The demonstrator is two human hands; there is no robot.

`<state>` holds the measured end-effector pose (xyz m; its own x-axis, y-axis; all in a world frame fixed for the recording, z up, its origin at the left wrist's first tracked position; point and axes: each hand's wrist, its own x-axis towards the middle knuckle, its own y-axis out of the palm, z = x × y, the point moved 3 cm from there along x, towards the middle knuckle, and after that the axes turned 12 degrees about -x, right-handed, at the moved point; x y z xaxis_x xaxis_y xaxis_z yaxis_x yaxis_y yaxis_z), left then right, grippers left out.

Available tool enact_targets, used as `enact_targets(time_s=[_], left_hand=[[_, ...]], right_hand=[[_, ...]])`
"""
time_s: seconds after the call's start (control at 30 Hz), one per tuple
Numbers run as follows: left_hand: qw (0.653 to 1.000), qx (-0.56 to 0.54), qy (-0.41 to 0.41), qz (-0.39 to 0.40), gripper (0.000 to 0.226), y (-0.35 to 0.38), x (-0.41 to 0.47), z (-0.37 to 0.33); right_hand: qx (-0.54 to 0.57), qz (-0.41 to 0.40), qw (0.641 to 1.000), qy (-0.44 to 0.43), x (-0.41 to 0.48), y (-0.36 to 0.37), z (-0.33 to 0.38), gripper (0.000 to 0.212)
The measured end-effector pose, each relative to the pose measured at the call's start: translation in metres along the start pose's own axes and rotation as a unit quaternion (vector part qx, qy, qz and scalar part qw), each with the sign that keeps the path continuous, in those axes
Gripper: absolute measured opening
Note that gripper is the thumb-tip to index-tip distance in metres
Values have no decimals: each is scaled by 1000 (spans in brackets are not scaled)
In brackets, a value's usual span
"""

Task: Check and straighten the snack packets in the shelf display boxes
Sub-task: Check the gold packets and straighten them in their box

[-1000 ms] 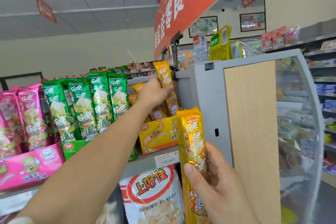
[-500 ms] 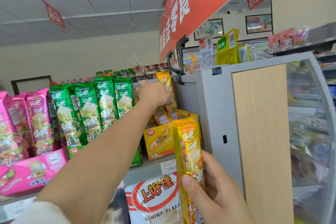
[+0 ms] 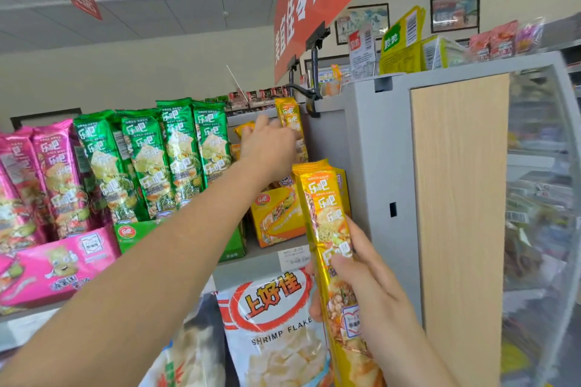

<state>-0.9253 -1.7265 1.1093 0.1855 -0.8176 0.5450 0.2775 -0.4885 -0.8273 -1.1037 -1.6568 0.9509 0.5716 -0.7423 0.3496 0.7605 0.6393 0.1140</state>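
Three display boxes stand side by side on the shelf (image 3: 239, 262). At the far left the pink display box (image 3: 53, 267) holds pink packets (image 3: 56, 179). At least three of them show, upright and leaning a little to the left, and the frame edge cuts off the rest. Next to it the green display box (image 3: 135, 232) carries four green packets (image 3: 179, 148), all upright and pressed close together in a row. The left arm stretches across in front of this box, and the left hand (image 3: 270, 148) reaches into the yellow display box (image 3: 276, 217), back toward the camera. Its fingers lie against the standing yellow packet (image 3: 289, 116), but I cannot tell whether they grip it or only touch it. The top of a second yellow packet (image 3: 243, 129) peeks out just left of that hand. The standing packet is upright at the right end of the box, beside the grey end panel (image 3: 377, 151). Lower and nearer, the right hand (image 3: 371, 286) grasps one held yellow packet (image 3: 327, 217) upright in front of the yellow box, with the thumb across the front and the fingers wrapped behind. One price tag (image 3: 294, 256) sits on the shelf edge, and below it hangs one shrimp flakes bag (image 3: 276, 324).
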Motion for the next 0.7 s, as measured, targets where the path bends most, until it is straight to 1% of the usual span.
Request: enact_targets(time_s=[0.03, 0.07, 0.13, 0.17, 0.2, 0.23, 0.3, 0.37, 0.43, 0.5, 0.57, 0.6, 0.63, 0.67, 0.7], left_hand=[[999, -28, 24, -15, 37, -8, -10, -2], [996, -78, 49, -20, 32, -15, -23, -5], [981, -180, 73, 11, 20, -23, -53, -7], [976, -198, 84, 32, 16, -24, -68, -8], [975, -194, 96, 49, 13, -23, -81, -10], [976, -181, 102, 56, 20, -19, -90, -10], [981, -164, 96, 35, 38, -13, -98, -5], [976, -203, 84, 4, 44, -13, -101, 3], [969, -233, 80, -7, 46, -14, -106, 11], [967, -241, 79, -12, 45, -16, -112, 12], [969, -232, 74, -48, 40, -19, -118, 11], [965, -243, 65, -80, 37, -22, -122, 10], [952, -281, 52, -109, 34, -25, -127, 8], [926, -355, 37, -124, 32, -28, -134, 6], [883, -454, 19, -117, 34, -29, -141, 1]], right_hand=[[0, -1, 1000, -4, 1, -1, -3, 50], [3, -5, 1000, -9, 1, -2, -4, 52], [20, -10, 999, -25, 1, -4, -5, 53], [33, -6, 999, -35, 1, -5, -6, 54], [43, -2, 998, -45, 0, -6, -5, 57], [50, 1, 997, -51, -1, -6, -3, 59], [33, -2, 998, -54, -2, -7, -1, 57], [-13, -5, 999, -52, -4, -7, -1, 52], [-22, -9, 999, -43, -7, -7, 2, 44], [-18, -8, 999, -31, -11, -7, 7, 37], [17, -1, 1000, -6, -11, -6, 13, 35], [43, 20, 999, 13, -5, -6, 14, 36], [54, 62, 997, 0, -8, -7, 13, 37], [43, 105, 993, -28, -13, -10, 10, 39], [38, 135, 989, -41, -16, -11, 7, 43]])
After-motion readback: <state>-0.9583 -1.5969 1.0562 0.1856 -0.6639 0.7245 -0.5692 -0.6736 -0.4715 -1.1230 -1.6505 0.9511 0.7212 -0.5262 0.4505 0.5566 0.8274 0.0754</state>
